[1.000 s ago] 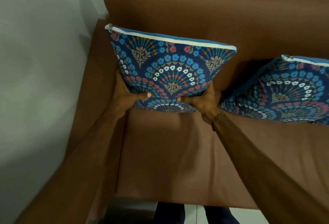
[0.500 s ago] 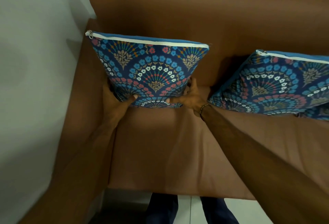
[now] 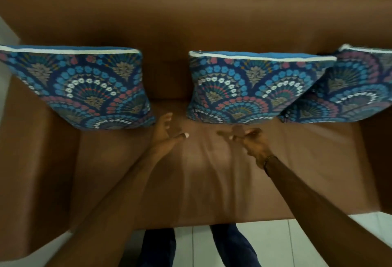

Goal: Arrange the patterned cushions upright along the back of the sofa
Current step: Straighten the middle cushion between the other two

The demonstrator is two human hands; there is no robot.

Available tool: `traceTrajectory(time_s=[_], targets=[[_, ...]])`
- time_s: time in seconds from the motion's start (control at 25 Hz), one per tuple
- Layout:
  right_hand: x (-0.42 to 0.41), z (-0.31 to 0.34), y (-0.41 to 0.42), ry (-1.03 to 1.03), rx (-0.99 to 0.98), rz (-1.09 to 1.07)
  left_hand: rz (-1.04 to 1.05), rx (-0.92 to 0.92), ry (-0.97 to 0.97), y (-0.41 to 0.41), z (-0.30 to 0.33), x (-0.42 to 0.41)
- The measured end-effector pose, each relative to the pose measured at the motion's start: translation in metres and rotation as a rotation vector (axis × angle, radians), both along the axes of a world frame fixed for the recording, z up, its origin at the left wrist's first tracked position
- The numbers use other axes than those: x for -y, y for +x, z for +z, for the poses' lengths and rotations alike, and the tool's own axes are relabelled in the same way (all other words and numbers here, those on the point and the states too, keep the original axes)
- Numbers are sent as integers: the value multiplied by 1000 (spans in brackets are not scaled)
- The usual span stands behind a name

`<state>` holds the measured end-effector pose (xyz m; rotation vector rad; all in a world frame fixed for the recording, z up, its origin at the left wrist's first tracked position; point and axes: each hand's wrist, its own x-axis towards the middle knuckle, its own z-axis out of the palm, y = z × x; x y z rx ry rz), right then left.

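Here, three patterned cushions are seen standing along the backrest of a brown sofa [image 3: 191,12], each with its white-piped edge uppermost. The left cushion [image 3: 82,86] is propped at the sofa's left end, the middle cushion [image 3: 250,88] is set apart from it by a bare strip of backrest, and the right cushion [image 3: 350,88] is tucked behind the middle one's right corner, so that the two overlap. Both hands are held over the seat, in front of the cushions and touching none of them. The left hand [image 3: 167,133] is open, its fingers loosely spread and reaching into the gap between the left and middle cushions, just beside the left cushion's lower right corner; nothing is held in it. The right hand [image 3: 252,139] is placed just below the middle cushion's bottom edge, fingers extended toward the left and blurred; it appears open and empty. A bracelet [image 3: 268,159] is worn at the right wrist. The seat between the forearms is left bare, lightly creased. Below the sofa's front edge, pale floor tiles [image 3: 275,243] and the person's dark blue trouser legs [image 3: 159,247] are visible. No object lies between the hands and the cushions.
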<state>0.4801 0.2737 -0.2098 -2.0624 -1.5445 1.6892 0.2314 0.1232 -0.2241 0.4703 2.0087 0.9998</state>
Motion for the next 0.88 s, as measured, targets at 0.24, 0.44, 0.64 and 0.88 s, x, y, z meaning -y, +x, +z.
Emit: traceTrajectory(time_s=[0.24,0.44,0.64,0.88], targets=[[-113,38,56,152,-229,-161,-160,-140,120,26,14,-109],[-135,33,39,211,-254,-49,-35,-95,151,39,16,-125],[-134,22,36,251,-263,15,25,-82,140,31,13,-115],[-127,25,48,138,-193,-1,9,-97,29,44,16,-105]])
